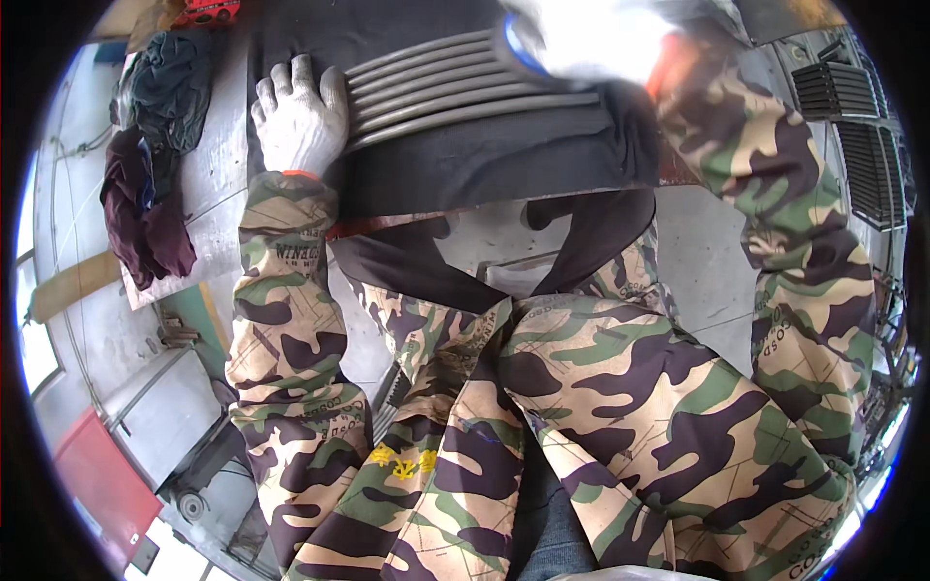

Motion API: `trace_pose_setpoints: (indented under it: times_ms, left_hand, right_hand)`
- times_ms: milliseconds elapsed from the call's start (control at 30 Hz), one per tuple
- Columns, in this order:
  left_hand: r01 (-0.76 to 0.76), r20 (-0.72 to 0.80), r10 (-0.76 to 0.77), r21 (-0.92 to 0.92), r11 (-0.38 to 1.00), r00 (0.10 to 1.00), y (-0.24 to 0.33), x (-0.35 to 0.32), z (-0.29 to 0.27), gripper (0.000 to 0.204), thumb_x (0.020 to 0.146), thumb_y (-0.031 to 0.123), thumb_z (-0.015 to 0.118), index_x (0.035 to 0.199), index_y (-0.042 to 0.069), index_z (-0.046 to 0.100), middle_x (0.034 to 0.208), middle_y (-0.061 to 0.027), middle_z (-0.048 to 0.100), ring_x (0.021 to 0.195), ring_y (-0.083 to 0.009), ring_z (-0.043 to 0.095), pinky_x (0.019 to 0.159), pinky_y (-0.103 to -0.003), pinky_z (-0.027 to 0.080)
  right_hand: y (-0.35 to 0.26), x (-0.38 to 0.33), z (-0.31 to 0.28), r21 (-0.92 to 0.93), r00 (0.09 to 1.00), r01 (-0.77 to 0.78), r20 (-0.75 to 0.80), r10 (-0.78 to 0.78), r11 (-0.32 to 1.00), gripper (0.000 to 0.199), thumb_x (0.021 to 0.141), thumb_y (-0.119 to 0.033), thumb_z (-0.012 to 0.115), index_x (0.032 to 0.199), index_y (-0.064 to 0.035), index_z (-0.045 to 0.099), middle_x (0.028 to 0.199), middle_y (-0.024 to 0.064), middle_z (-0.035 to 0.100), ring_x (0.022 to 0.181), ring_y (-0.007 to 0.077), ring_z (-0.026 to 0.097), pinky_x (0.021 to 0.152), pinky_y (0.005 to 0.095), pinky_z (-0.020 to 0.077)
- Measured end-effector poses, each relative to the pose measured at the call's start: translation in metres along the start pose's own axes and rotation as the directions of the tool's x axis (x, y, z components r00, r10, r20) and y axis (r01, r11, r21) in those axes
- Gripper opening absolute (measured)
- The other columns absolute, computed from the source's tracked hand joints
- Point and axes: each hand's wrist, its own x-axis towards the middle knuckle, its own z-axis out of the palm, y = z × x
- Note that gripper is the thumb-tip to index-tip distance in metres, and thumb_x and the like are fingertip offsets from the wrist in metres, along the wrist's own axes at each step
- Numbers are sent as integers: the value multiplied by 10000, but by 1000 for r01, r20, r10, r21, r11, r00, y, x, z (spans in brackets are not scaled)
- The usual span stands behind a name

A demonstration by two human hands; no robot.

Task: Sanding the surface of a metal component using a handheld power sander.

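Several slim grey metal rods or tubes point(426, 89) lie side by side on a black cloth point(465, 179). My left hand point(302, 118), in a white knitted glove with an orange cuff, rests flat at their left ends with its fingers apart. The thumb side touches or nearly touches the rods. Over their right ends is my right hand point(610, 44), also in a white glove, smeared by motion and overexposed. A curved blue edge point(523, 46) shows at its left side; what it belongs to cannot be made out. The right fingers are not distinguishable.
Dark crumpled clothes point(160, 97) and a maroon cloth point(145, 213) lie on the grey surface to the left. A red object point(206, 12) sits at the far left. Stacked black metal frames point(852, 145) stand at the right. The black cloth ends at the table's near edge.
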Motion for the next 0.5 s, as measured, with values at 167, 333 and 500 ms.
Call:
trace_pose_setpoints:
  times_ms: [167, 333, 500]
  left_hand:
    - [52, -92, -63, -109, 993, 994, 11, -11, -21, 449, 968, 377, 586, 1205, 1, 655, 1202, -243, 638, 1114, -425, 593, 947, -534, 472]
    - [53, -136, -67, -104, 993, 989, 14, -15, -27, 435, 944, 347, 592, 1201, -1, 642, 1175, -237, 636, 1107, -422, 590, 934, -527, 471]
    - [52, -203, -65, -69, 996, 977, 23, -18, -36, 402, 913, 318, 604, 1161, 3, 637, 1126, -197, 635, 1061, -380, 595, 912, -501, 469]
  right_hand:
    - [-9, -4, 1, 23, 996, 89, 6, -89, 996, 221, 873, -240, 637, 928, -26, 640, 895, 210, 645, 850, 391, 671, 732, 489, 563]
    - [-2, 17, 8, -38, 995, 85, -50, -87, 996, 201, 874, -245, 646, 914, -50, 629, 898, 177, 629, 821, 369, 654, 702, 493, 564]
    - [-25, -7, -4, 59, 994, 97, 46, -100, 994, 170, 850, -235, 678, 904, -83, 626, 882, 140, 595, 850, 337, 650, 684, 468, 561]
